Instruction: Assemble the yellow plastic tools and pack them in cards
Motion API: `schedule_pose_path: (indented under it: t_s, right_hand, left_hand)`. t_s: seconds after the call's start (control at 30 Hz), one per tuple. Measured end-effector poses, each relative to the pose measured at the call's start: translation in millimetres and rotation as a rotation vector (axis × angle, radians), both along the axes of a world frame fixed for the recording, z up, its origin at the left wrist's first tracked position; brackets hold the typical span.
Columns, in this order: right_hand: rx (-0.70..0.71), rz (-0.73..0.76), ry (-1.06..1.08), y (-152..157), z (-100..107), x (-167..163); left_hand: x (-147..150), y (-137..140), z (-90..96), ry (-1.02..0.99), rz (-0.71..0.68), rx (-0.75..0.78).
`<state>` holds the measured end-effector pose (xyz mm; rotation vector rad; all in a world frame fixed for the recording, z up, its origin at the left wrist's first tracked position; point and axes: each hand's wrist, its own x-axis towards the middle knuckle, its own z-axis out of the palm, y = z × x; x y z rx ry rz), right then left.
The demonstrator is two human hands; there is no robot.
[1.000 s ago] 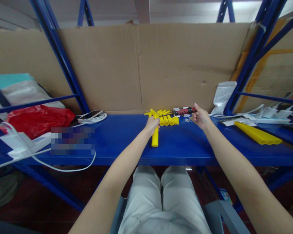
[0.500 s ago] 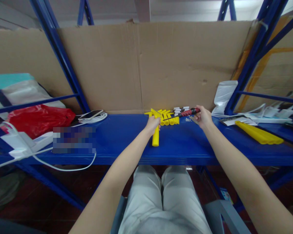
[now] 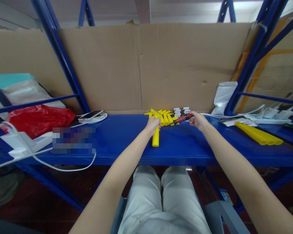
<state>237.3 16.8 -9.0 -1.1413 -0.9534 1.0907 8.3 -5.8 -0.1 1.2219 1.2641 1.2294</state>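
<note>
My left hand is wrapped round a yellow T-shaped plastic handle, whose round grip points toward me over the blue table. My right hand grips the end of a red and black screwdriver. Its thin dark shaft runs left and down to the yellow handle, beside my left fingers; whether the tip touches it I cannot tell. Behind, a row of similar yellow handles lies side by side. Small white and black pieces are stacked at the back, just beyond the screwdriver.
A cardboard sheet walls off the back. Yellow tubes lie on the right near a power strip. On the left are a phone, a coiled white cable and a red plastic bag. Blue posts flank the table.
My right hand has moved left and slightly down with the screwdriver, and its shaft now slants lower toward the handle. My left hand and the yellow handle have hardly moved.
</note>
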Motion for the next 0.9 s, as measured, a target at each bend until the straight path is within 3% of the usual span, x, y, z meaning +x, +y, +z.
schedule_pose_path:
  t_s: [0.23, 0.63, 0.73, 0.9]
  right_hand:
    - [-0.184, 0.257, -0.181, -7, -7, -5]
    - [-0.019, 0.359, -0.561, 1, -22, -7]
    - [0.019, 0.253, -0.675, 4, -21, -5]
    - [0.163, -0.167, -0.994, 11, -14, 9]
  left_hand:
    - [0, -2, 2.8, 0.006, 0.000, -0.011]
    - [0, -4, 3.0, 0.019, -0.004, -0.008]
    - [1, -5, 3.7, 0.012, -0.002, -0.004]
    - [1, -6, 4.4, 0.009, -0.010, 0.000]
